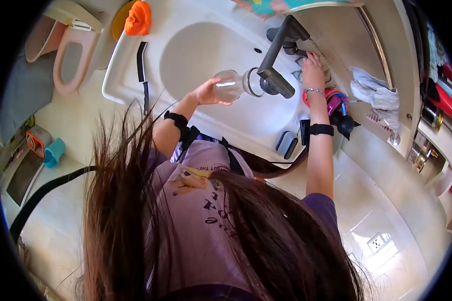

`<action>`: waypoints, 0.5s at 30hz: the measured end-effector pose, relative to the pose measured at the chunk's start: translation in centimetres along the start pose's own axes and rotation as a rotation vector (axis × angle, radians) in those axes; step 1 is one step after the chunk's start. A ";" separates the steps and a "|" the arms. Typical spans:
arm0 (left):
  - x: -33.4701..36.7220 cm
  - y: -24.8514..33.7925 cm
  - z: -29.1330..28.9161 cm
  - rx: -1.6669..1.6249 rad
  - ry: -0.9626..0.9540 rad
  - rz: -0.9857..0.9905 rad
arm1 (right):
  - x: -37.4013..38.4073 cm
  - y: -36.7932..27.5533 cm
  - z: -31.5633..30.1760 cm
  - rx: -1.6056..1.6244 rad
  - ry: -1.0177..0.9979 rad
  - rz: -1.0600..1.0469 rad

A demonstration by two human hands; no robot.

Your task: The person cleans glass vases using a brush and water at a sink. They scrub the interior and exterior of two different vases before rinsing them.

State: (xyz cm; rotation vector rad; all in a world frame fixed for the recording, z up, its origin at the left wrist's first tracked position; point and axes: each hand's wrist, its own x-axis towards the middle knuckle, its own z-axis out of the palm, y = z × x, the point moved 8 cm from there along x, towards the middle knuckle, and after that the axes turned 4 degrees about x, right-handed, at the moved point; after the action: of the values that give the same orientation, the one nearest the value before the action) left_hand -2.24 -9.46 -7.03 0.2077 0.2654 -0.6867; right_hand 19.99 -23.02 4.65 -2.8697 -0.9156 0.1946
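A clear glass container (229, 86) with a rounded body and a wide round rim is in my left hand (205, 94). The fingers curve around its body, and its mouth points right, close under the spout end of a dark grey faucet (272, 61). No water stream can be made out. My right hand (312, 69) reaches to the back of the sink, fingers closed on the faucet handle (300, 52); the fingertips are partly hidden. Beneath the glass lies the white basin (201, 47).
On the sink's left rim lie a long black-handled brush (142, 67) and an orange cloth (138, 19). A grey-and-white scrub brush (287, 144) rests at the right front edge. A white towel (374, 88) hangs on a metal rail (375, 37). A toilet seat (77, 62) is at far left.
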 end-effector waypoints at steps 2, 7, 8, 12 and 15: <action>0.0 -0.2 -0.1 -0.023 0.007 -0.012 | -0.2 -0.4 -0.3 0.010 0.027 -0.014; 0.7 -0.7 -0.8 -0.087 -0.004 -0.039 | -0.2 -0.5 -0.4 0.028 0.018 -0.011; 0.8 -0.6 -0.4 -0.114 -0.056 -0.046 | -0.2 -0.5 -0.5 0.021 0.029 -0.016; 1.1 0.2 0.3 -0.199 -0.173 -0.003 | -0.3 -0.5 -0.4 0.044 0.008 0.009; 1.3 0.8 0.1 -0.127 -0.144 0.003 | -0.3 -0.5 -0.5 0.049 0.012 -0.017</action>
State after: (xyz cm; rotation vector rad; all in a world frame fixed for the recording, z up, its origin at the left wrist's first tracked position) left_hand -0.73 -9.70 -7.32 0.0375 0.1703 -0.6760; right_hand 19.50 -22.83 5.20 -2.8144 -0.9198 0.1957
